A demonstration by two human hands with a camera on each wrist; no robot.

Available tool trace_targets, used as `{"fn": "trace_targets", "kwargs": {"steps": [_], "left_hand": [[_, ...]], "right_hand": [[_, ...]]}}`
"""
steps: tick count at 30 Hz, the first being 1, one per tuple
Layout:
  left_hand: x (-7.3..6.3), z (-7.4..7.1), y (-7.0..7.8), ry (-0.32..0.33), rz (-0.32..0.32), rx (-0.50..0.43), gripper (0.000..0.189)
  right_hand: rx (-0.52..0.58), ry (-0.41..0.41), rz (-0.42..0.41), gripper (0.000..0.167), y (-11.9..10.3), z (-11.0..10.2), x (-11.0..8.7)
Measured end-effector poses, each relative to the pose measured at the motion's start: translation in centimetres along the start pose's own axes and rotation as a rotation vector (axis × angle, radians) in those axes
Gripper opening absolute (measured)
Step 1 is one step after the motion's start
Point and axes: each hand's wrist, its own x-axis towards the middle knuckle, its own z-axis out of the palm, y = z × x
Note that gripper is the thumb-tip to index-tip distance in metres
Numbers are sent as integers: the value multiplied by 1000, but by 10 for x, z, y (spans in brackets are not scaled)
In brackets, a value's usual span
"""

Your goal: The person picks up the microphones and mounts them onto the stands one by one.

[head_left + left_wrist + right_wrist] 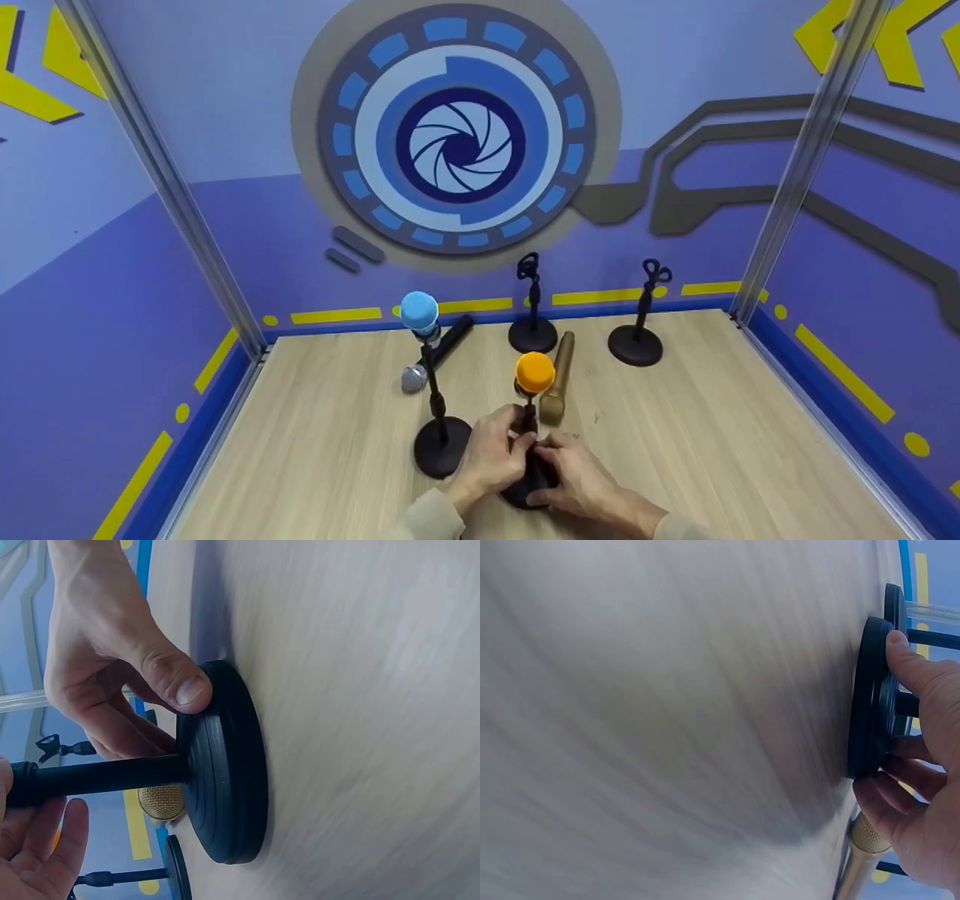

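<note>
Black round-based microphone stand (182, 769), orange-topped microphone (535, 373) mounted: left hand (491, 459) holds its slim pole (112, 777); right hand (581, 478) grips its disc base (229, 780). Gold mesh-headed microphone (562, 375) lies beyond.

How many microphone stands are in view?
4: blue-topped stand at left, orange-topped stand held by left hand and right hand, middle back stand, right back stand.

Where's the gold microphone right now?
In the head view, the gold microphone lies on the table just right of the orange-topped microphone, beyond the right hand.
</note>
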Motion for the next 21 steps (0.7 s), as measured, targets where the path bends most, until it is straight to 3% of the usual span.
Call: {"fn": "trace_targets", "kwargs": {"steps": [10,21], "left_hand": [[4,-1,0,-36,-19,7,18],[5,6,0,47,-48,26,24]], "right_hand": [[-48,29,-9,68,-1,3,0],[-54,57,-23,68,-1,1,0]]}}
